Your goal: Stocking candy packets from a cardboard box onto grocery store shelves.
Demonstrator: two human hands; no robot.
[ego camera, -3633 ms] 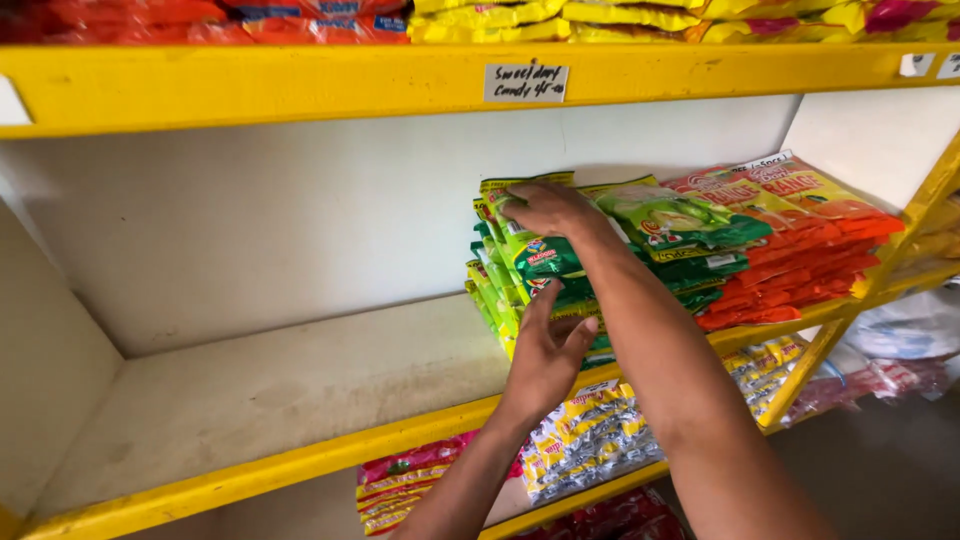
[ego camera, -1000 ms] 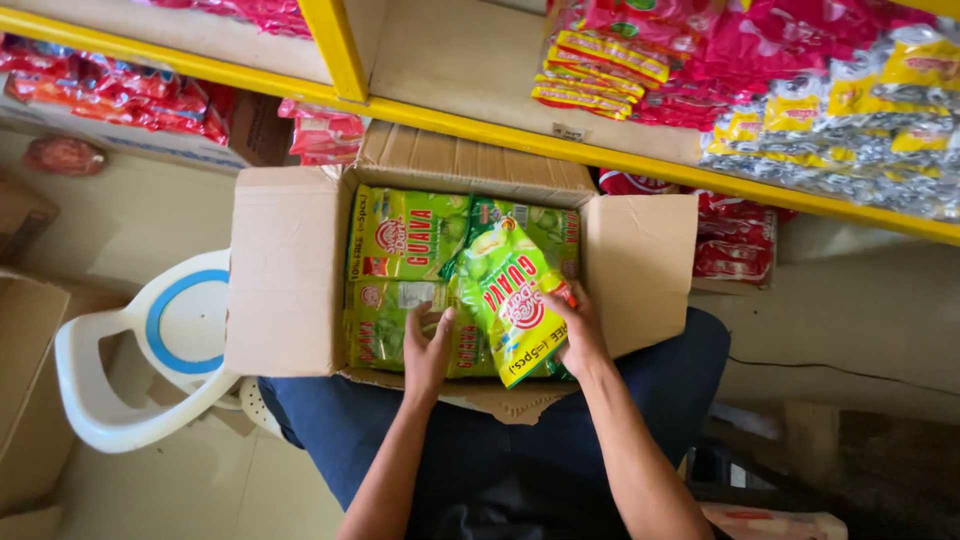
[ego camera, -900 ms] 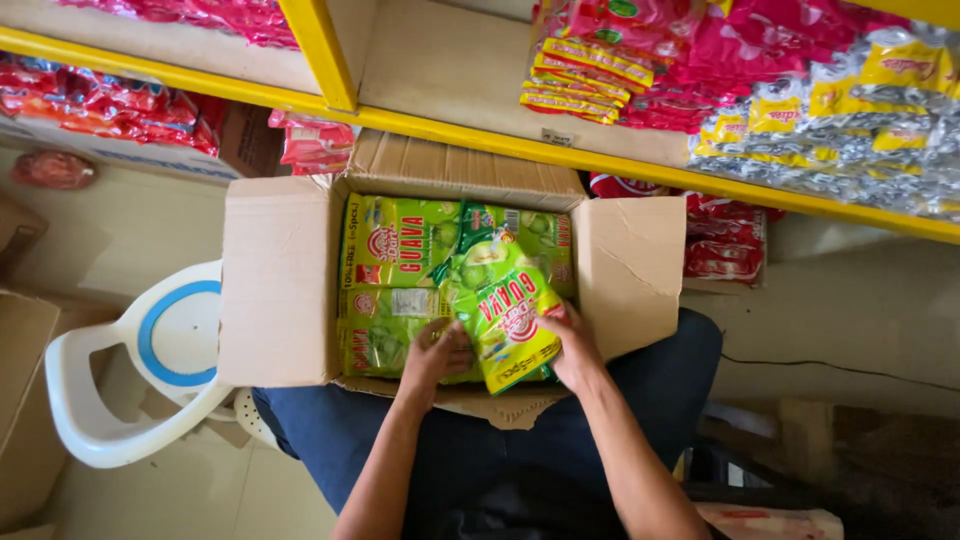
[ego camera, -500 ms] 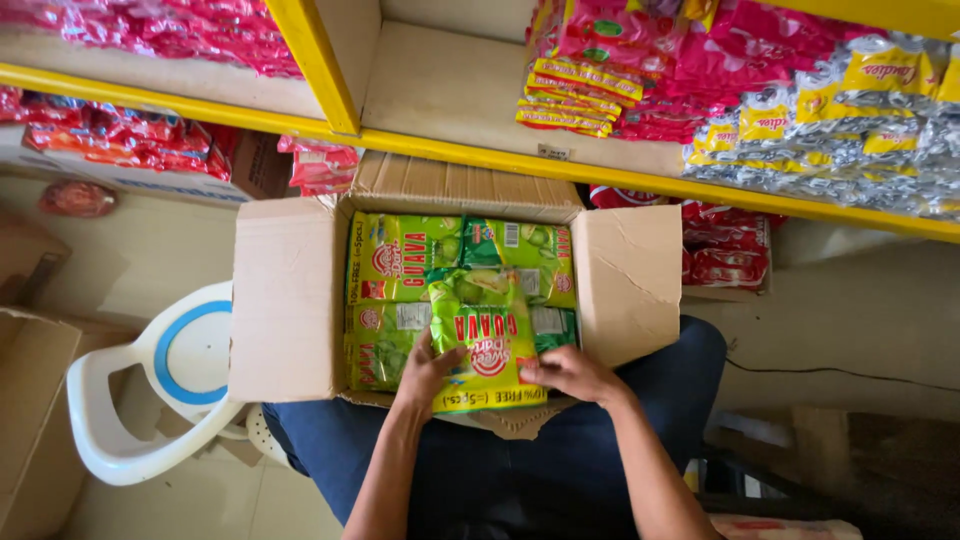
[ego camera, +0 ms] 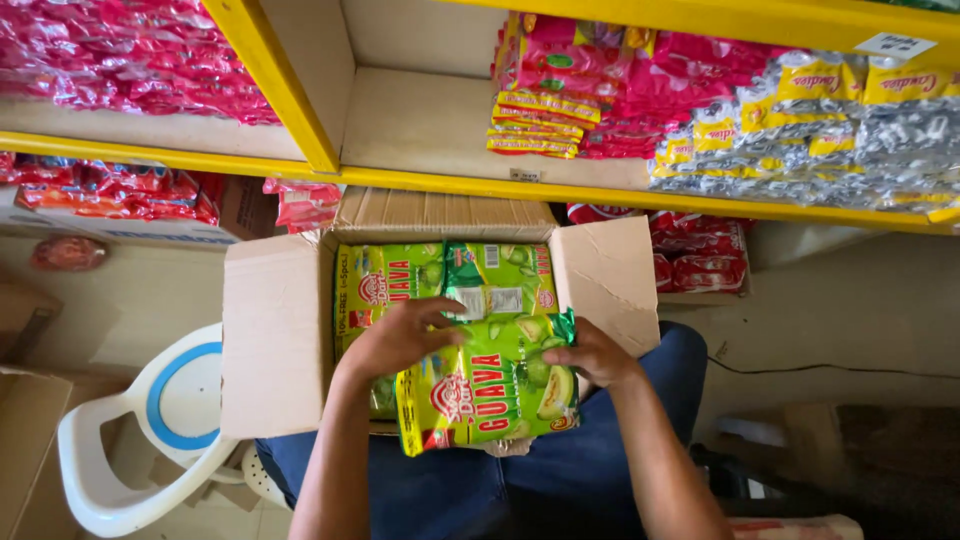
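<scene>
Down at the left, a white plastic chair (ego camera: 120, 440) with a blue ring stands beside the open cardboard box (ego camera: 270, 340) resting on the person's lap. Next, the left hand (ego camera: 400, 335) lies half-curled over the glossy green packets (ego camera: 440, 280) in the box, its fingers touching the top edge of a shiny green candy pouch (ego camera: 490, 385). Further right, the right hand (ego camera: 600, 355) pinches that pouch's crinkled right edge, holding it flat over the box's near side.
</scene>
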